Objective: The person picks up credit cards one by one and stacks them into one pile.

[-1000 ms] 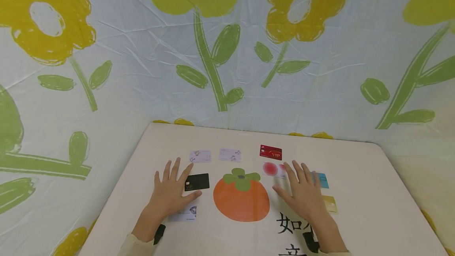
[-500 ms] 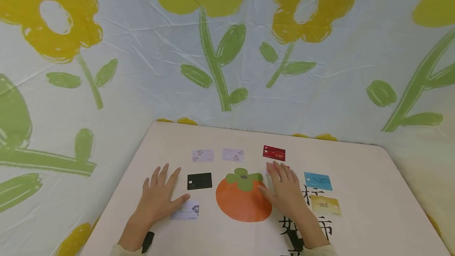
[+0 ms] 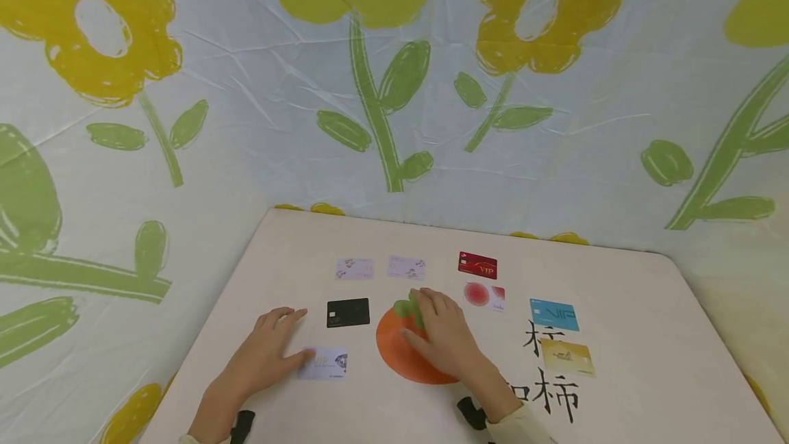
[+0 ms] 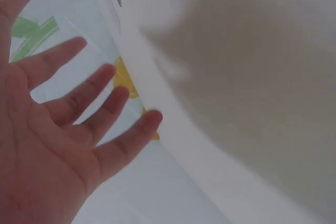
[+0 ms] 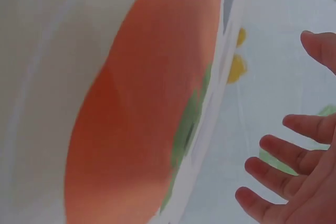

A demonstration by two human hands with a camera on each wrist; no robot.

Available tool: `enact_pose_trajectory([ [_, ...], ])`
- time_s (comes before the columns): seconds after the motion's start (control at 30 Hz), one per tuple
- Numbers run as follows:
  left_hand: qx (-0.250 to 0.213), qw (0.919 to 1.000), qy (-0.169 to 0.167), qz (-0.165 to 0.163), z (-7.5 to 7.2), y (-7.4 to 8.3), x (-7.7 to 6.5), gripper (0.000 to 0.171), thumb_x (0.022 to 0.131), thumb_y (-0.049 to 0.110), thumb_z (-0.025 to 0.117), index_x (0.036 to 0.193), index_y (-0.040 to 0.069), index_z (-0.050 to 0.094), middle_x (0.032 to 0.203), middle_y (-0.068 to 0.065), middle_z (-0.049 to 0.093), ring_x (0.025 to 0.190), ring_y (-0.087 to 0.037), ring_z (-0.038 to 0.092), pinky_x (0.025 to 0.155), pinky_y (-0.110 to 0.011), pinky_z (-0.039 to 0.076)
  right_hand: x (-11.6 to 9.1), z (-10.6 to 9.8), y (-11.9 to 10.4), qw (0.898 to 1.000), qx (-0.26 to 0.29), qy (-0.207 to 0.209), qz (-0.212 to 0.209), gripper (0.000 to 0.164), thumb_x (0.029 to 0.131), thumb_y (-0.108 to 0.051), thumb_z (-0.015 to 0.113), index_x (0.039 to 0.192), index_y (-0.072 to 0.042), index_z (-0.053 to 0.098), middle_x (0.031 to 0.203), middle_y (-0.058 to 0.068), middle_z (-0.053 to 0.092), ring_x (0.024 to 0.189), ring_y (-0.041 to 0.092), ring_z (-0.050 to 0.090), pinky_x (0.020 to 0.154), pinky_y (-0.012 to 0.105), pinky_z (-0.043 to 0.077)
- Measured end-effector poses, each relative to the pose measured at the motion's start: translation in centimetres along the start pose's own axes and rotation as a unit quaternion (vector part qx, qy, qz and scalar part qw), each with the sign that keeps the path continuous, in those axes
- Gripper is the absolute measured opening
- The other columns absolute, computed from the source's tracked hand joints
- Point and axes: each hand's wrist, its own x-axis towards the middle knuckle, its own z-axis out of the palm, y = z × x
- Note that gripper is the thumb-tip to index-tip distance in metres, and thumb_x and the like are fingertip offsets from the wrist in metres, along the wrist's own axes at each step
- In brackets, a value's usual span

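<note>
From where I'm standing, both hands are holding nothing, their fingers loosely spread. The left hand [image 3: 261, 358] is hovering by the silver card [image 3: 329, 366], its thumb overlapping a corner; whether it is touching, I can't tell. That card is lying flat on the desk [image 3: 641, 355], just below the black card [image 3: 348, 312]. If the thumb is in fact resting there, a sideways sweep could be skewing the silver card or pushing it against the black one. The right hand [image 3: 446, 334] is hanging over the printed persimmon [image 3: 394, 344], the pink-dotted card [image 3: 485, 295] lying near, beyond its knuckles. A careless swing outward could be knocking that one into the red card [image 3: 477, 266] just above it. Being thin and flat, the cards are probably offering fingertips little edge, so a hurried pinch could be sliding them instead of lifting.
</note>
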Motion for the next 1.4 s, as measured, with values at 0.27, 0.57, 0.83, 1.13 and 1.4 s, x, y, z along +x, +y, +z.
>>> enact_pose_trajectory([
  [0.27,-0.041,0.9975,-0.057,-0.003,-0.1,-0.1,-0.1,0.066,0.077,0.033,0.087,0.135,0.013,0.061,0.133,-0.01,0.052,0.124,-0.033,0.046,0.102,-0.052,0.041,1.7,2.5,-3.4,0.997,0.02,-0.074,-0.001,0.072,0.093,-0.046,0.068,0.148,-0.007,0.044,0.14,0.013,0.049,0.128,0.031,0.046,0.103,0.05,0.042],
  [0.57,-0.019,0.9972,-0.073,0.003,0.1,-0.3,-0.3,0.061,0.071,0.026,0.091,0.125,0.018,0.066,0.134,-0.01,0.053,0.124,-0.036,0.048,0.099,-0.055,0.044,3.0,5.3,-6.3,0.992,0.037,-0.116,-0.015,0.069,0.089,-0.05,0.072,0.141,-0.009,0.052,0.129,0.008,0.055,0.111,0.024,0.056,0.095,0.039,0.048],
  [0.83,-0.01,0.9973,-0.072,0.003,0.4,-0.3,-0.2,0.05,0.07,0.025,0.091,0.114,0.023,0.066,0.133,-0.008,0.052,0.123,-0.036,0.048,0.098,-0.056,0.043,3.1,6.8,-7.6,0.99,-0.018,-0.137,-0.005,0.06,0.08,-0.053,0.079,0.124,-0.017,0.062,0.115,0.001,0.057,0.105,0.022,0.051,0.088,0.041,0.044],
  [1.13,-0.012,0.9973,-0.073,-0.002,0.4,-0.1,-0.3,0.046,0.069,0.023,0.092,0.105,0.026,0.064,0.13,-0.007,0.053,0.12,-0.036,0.049,0.096,-0.056,0.043,2.7,7.3,-8.3,0.987,-0.074,-0.143,-0.024,0.052,0.073,-0.053,0.083,0.106,-0.018,0.064,0.112,0.001,0.052,0.1,0.021,0.045,0.083,0.038,0.04],
  [1.4,-0.007,0.9973,-0.072,-0.008,0.5,0.0,-0.5,0.046,0.068,0.023,0.092,0.105,0.025,0.064,0.129,-0.007,0.053,0.119,-0.035,0.049,0.095,-0.056,0.044,2.6,7.2,-8.7,0.986,-0.074,-0.145,-0.02,0.049,0.073,-0.049,0.084,0.103,-0.017,0.063,0.109,0.0,0.049,0.097,0.019,0.042,0.082,0.036,0.039],
])
